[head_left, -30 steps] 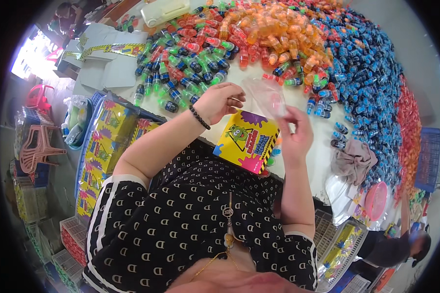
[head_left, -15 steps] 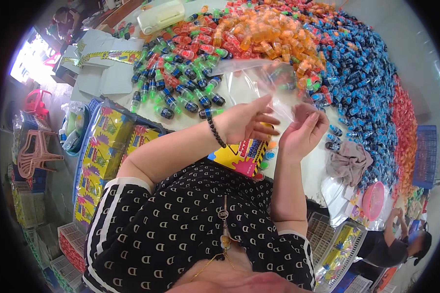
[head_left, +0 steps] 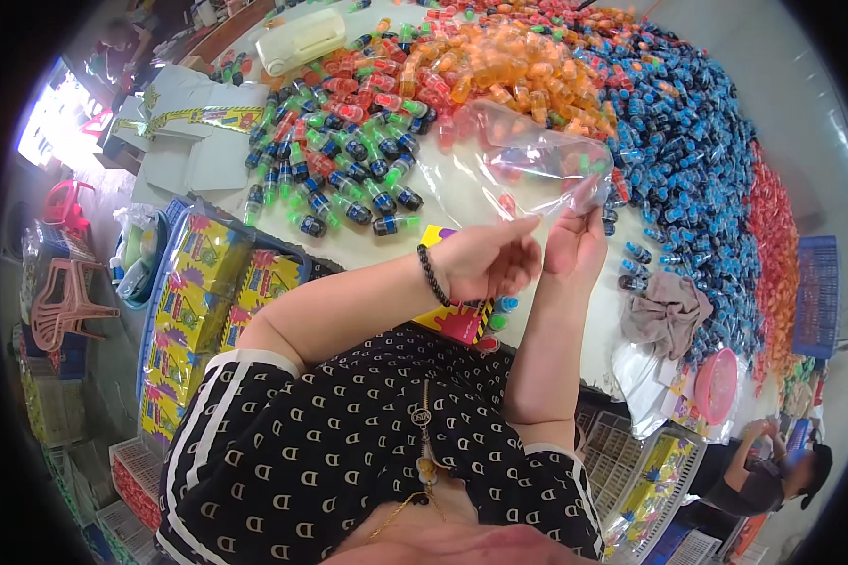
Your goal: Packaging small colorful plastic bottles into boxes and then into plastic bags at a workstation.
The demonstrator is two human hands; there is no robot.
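A clear plastic bag point(head_left: 528, 169) spreads over the white table in front of me, its film partly see-through against the bottles behind. My right hand point(head_left: 577, 243) pinches its near edge with raised fingers. Beside it, my left hand point(head_left: 490, 264) has its thumb stretched toward the bag's edge and its other fingers loosely bent, with nothing visible in them. I cannot tell whether that thumb touches the film. Below my left hand is a yellow and pink printed box point(head_left: 457, 320), partly covered by hand and wrist. Small capped bottles point(head_left: 504, 311) lie just right of the box.
Heaped small bottles, green-capped point(head_left: 349, 160), orange point(head_left: 509, 66) and blue point(head_left: 678, 160), cover the table's far and right sides. A white jug point(head_left: 300, 42) lies far left; a crumpled cloth point(head_left: 667, 311) and pink basket point(head_left: 716, 386) are at right. A blue crate point(head_left: 151, 348) holds yellow boxes.
The bag has swung up and spread wider, with its edge now in my right hand's fingers. My left hand has dropped slightly and its fingers have curled more.
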